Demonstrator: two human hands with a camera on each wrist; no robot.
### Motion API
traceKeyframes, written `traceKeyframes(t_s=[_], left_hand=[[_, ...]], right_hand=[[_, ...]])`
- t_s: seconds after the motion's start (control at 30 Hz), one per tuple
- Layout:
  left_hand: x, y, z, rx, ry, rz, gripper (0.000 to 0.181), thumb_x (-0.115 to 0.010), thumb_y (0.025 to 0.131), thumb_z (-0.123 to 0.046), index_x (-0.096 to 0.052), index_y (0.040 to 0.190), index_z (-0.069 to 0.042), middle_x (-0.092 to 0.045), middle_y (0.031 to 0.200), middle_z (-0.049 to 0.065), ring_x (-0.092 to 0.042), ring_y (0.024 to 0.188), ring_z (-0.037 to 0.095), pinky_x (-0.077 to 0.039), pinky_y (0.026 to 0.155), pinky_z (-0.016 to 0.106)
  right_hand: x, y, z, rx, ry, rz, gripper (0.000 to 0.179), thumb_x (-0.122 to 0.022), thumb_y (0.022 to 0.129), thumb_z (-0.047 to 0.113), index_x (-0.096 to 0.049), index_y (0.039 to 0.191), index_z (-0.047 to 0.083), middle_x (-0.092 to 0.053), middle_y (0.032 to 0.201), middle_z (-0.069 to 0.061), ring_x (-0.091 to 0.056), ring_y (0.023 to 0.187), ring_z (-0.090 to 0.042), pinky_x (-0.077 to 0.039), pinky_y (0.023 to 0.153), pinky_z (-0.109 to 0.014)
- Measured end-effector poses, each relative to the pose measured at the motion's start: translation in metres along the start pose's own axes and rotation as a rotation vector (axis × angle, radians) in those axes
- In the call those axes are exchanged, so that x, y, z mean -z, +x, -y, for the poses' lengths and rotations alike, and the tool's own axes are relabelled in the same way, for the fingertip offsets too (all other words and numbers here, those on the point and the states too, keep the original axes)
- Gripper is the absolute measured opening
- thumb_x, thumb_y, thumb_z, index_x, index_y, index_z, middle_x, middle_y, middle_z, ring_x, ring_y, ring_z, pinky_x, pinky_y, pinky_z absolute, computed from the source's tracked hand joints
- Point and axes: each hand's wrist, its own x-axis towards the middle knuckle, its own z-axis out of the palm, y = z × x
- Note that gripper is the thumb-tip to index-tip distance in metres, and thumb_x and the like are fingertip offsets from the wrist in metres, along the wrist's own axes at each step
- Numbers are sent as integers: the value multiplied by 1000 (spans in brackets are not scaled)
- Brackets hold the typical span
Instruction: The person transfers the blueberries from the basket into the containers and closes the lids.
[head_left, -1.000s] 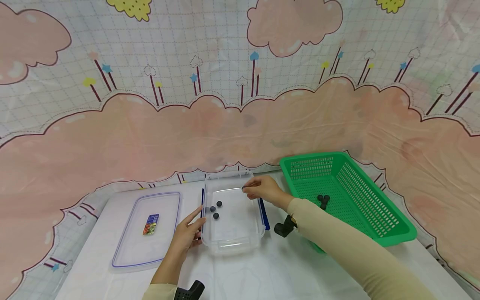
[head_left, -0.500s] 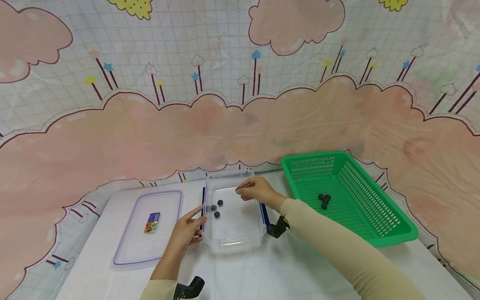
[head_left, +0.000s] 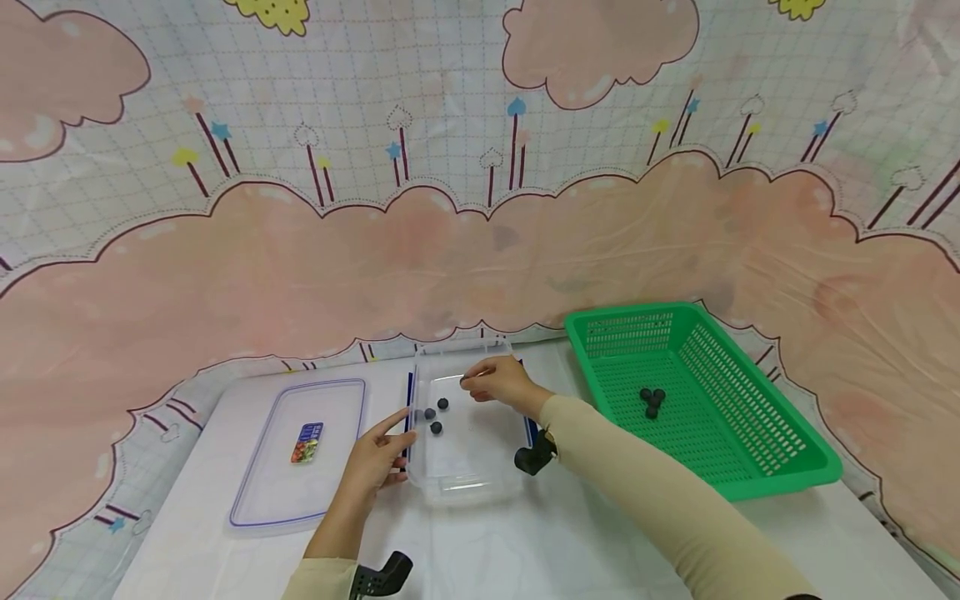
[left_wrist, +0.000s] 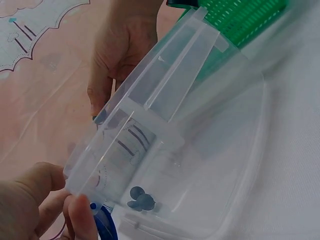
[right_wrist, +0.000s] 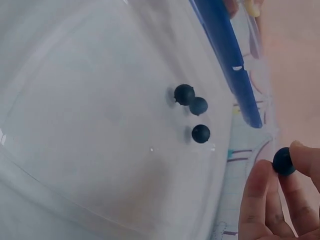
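My right hand [head_left: 504, 385] is over the far part of a clear plastic box [head_left: 480, 485]. Between its thumb and fingers it pinches a blueberry [right_wrist: 284, 161], seen best in the right wrist view. Three other blueberries [right_wrist: 201, 133] lie on the box floor, close to its left wall. My left hand [head_left: 372, 457] holds that wall at the rim, thumb and fingers on either side, beside a blue clip [left_wrist: 106, 223]. Part of the box's right side is hidden by my right arm.
A green slotted basket [head_left: 787, 483] stands right of the box, with three blueberries [head_left: 652, 412] in it. Left of the box lies a clear lid [head_left: 262, 492] with a blue edge and a colourful label [head_left: 307, 442]. A printed cloth hangs behind the white table.
My right hand has moved left over the box, carrying the blueberry. My left hand stays at the box wall, and the loose blueberries lie as before.
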Motion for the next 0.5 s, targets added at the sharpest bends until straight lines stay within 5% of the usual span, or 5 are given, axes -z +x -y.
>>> traceKeyframes(t_s=[0.5], left_hand=[[-1,-2,2,-3,-16,-1,51,-65,94,-17,-54,143,-21,-52,89,2,-49,63,9,-52,53,23]], right_hand=[[-2,3,10,-46,-54,13,21,-72,89,14,-72,104,-2,-71,94,-11,-67,78,-15,-59,76,-27]])
